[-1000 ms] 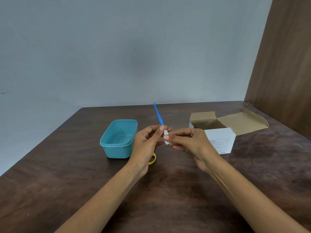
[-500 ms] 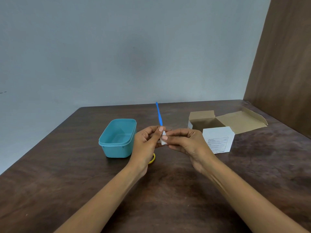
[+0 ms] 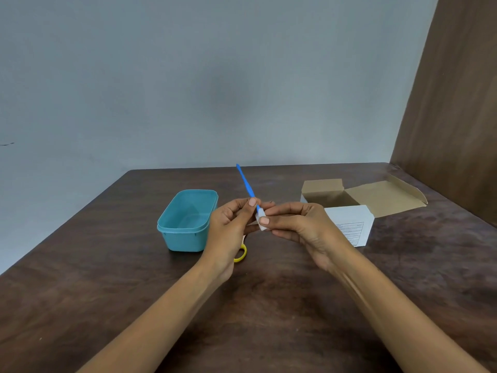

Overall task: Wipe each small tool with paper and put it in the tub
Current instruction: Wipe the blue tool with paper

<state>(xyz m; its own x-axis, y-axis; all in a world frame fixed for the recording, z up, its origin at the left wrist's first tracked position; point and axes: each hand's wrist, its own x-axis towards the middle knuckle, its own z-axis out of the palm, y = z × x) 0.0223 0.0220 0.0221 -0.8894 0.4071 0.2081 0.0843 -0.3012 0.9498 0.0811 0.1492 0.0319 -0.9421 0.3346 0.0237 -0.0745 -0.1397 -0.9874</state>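
Note:
A thin blue tool (image 3: pixel 246 182) points up and away, slightly left, above the table's middle. My left hand (image 3: pixel 228 230) pinches its lower end between thumb and fingers. My right hand (image 3: pixel 298 227) pinches a small white piece of paper (image 3: pixel 261 221) around the tool's lower end, touching my left fingers. The teal tub (image 3: pixel 172 227) stands open just left of my left hand; I see nothing inside it. A yellow ring-shaped part of another small tool (image 3: pixel 241 254) shows on the table under my left wrist, mostly hidden.
An open cardboard box (image 3: pixel 352 222) with a white labelled front and its flap folded back lies right of my right hand. A brown wooden wall panel (image 3: pixel 457 103) rises at the right, a grey wall behind the dark wooden table (image 3: pixel 269 305).
The blue tool has tilted a little more to the left and my two hands have shifted slightly, the paper still pinched around the tool's lower end.

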